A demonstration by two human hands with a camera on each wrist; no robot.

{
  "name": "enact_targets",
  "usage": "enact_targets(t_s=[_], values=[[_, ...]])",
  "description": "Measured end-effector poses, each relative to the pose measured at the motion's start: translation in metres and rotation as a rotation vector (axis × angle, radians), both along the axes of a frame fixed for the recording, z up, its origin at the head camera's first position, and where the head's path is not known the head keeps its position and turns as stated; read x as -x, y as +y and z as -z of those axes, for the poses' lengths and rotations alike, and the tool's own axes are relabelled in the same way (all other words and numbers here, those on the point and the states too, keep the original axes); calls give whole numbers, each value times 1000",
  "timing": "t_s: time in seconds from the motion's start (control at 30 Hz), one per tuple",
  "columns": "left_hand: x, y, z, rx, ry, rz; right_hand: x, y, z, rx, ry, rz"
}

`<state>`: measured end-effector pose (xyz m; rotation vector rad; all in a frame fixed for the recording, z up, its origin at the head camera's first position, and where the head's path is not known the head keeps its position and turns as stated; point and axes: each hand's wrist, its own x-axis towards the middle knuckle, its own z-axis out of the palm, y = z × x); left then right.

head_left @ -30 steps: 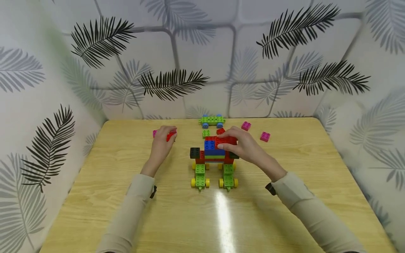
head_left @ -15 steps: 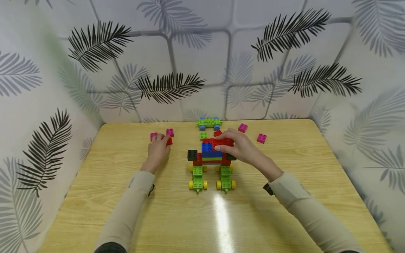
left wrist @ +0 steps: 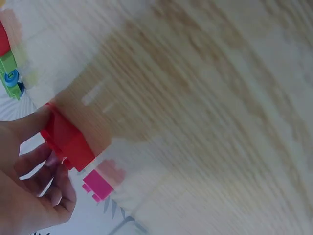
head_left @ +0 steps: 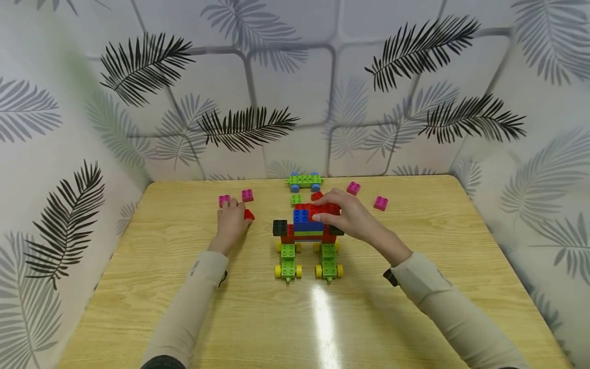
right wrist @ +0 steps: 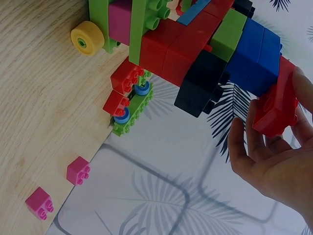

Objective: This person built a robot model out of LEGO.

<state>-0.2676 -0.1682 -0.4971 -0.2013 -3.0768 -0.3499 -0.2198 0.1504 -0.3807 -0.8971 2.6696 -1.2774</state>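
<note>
The two hands are well apart from each other. The left hand (head_left: 230,223) pinches a red slanted brick (left wrist: 71,139) between thumb and fingers, on the left part of the wooden table (head_left: 369,318), with a pink brick (left wrist: 99,185) near it. The right hand (head_left: 348,212) grips a red piece (right wrist: 278,107) at the blue bricks (right wrist: 254,54) on top of the built model (head_left: 308,233); whether this piece is fully pressed down, I cannot tell. The model stands in the middle, and behind it is a green base (head_left: 304,179) with blue wheels (head_left: 295,188)
</note>
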Motion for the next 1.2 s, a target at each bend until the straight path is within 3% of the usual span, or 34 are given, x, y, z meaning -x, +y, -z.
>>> enact_targets(t_s=[0.17, 0.3, 0.47, 0.6, 0.73, 0.87, 1.0, 1.2], values=[[-4, 1, -9, -104, -60, -29, 0, 1, 0, 7, 11, -5], [-7, 2, -29, -326, 3, -35, -1, 1, 1, 5, 16, -7], [-21, 17, -69, -650, 70, 75, -2, 1, 0, 13, 22, -7], [-41, 37, -94, -756, 82, 214, -2, 1, 0, 19, 17, -13], [-54, 55, -104, -758, 101, 411, -1, -1, 0, 2, 29, -11], [-57, 67, -103, -630, 117, 562, 0, -1, 1, -9, 42, -9], [-57, 72, -98, -536, 135, 594, 0, -1, 3, -6, 42, -12], [-53, 76, -98, -562, 146, 620, 1, -2, 2, 7, 61, -16]])
